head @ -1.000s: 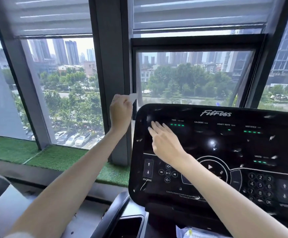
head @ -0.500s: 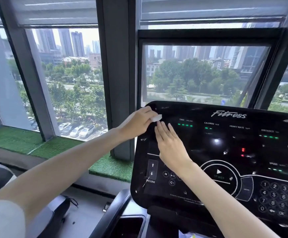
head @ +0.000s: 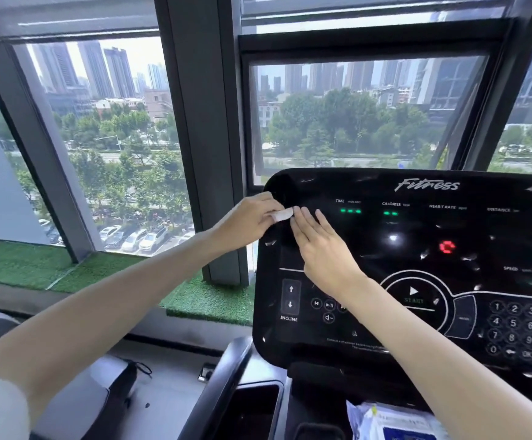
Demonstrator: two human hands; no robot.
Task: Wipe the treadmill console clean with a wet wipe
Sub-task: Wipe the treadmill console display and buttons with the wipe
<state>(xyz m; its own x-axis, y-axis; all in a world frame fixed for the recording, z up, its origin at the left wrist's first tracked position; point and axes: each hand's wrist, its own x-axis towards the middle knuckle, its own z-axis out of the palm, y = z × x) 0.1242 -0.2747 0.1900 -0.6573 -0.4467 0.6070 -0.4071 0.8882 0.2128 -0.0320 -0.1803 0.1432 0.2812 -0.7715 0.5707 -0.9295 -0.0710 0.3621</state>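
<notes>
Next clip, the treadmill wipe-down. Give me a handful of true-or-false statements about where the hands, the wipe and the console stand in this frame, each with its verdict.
1. The left hand pinches a small folded white wipe. True.
2. The right hand grips the console's top edge. False: it lies flat, fingers extended, on the console face near its upper left corner.
3. The wipe sits at the right hand's fingertips. True.
4. The console display is entirely dark. False: green dashes glow under TIME and CALORIES, and a red symbol is lit.
5. A wipes packet lies below the console. True.
6. The right hand covers the number keypad. False: the keypad is uncovered, far to the lower right.
</notes>
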